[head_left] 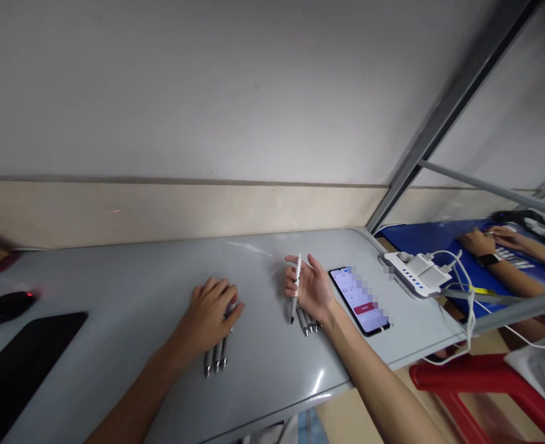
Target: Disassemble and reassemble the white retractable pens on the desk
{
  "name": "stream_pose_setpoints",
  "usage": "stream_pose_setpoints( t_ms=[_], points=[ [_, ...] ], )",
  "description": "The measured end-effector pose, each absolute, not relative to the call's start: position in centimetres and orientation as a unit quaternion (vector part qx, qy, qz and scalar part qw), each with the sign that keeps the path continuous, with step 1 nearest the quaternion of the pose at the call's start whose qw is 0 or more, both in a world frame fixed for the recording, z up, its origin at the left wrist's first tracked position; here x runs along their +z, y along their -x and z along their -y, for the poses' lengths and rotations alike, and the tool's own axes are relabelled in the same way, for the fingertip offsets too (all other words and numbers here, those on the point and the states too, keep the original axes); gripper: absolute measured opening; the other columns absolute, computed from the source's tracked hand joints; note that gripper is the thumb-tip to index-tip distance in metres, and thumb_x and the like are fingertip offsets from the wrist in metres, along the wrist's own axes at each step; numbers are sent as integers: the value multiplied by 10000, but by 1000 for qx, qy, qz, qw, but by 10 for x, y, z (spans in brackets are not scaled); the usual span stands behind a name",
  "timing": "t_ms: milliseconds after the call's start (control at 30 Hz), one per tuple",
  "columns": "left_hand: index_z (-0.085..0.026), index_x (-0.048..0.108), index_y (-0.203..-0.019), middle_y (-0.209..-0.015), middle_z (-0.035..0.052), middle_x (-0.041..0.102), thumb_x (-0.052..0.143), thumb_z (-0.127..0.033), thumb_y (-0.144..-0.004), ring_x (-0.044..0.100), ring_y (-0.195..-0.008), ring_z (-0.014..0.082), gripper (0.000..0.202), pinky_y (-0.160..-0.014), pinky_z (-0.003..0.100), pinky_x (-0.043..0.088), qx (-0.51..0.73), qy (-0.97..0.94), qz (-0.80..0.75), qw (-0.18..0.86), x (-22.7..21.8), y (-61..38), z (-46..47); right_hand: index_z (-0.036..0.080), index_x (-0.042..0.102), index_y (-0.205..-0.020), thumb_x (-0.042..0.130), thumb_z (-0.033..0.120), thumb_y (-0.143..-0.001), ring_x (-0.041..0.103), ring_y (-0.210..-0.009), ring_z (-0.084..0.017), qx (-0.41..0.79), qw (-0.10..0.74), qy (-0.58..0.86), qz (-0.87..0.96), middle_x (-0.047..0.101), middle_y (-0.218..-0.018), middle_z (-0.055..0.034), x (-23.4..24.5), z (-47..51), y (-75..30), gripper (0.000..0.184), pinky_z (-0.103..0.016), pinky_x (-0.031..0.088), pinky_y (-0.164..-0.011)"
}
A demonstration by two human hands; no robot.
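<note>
My right hand [310, 287] rests on the grey table [128, 290], fingers curled around a white pen [296, 285] held nearly upright. Under its wrist lie several grey pens [308, 322]. My left hand [211, 314] lies palm down over another small bunch of grey pens [215, 357], its fingers closed on their upper ends. A smartphone [359, 300] with a lit screen lies flat just right of my right hand.
A white power strip [415, 273] with chargers and cables sits at the table's right end. A black pad [17, 364] and a black mouse [4, 305] lie at the left. Another person's hands [489, 240] work on a blue surface beyond a metal frame. A red stool [480, 382] stands below.
</note>
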State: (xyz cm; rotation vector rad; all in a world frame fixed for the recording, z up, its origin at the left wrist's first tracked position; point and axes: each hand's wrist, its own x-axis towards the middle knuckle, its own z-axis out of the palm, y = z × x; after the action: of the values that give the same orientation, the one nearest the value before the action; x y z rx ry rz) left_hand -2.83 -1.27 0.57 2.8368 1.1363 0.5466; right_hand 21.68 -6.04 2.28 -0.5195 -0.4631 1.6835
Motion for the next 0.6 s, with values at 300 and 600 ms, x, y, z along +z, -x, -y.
stream_pose_setpoints(
  t_ms=[300,600],
  points=[
    [-245,630,-918,-914,30,620,506,-333,-879,490,-933,221,157,-793,371,316,197,-920,-335,57,4,28,15,206,667,-976,673,316,-756,486,-641,-112,499,643,440,380,549,-748,14,12,56,-215,246,-233,406,-601],
    [-265,665,-951,-935,34,637,528,-350,-873,487,-948,226,179,-788,379,309,196,-925,-317,69,9,25,20,231,675,-893,733,436,-688,477,-893,-236,120,399,678,605,600,-855,-44,-3,56,-212,296,-364,321,-786]
  ],
)
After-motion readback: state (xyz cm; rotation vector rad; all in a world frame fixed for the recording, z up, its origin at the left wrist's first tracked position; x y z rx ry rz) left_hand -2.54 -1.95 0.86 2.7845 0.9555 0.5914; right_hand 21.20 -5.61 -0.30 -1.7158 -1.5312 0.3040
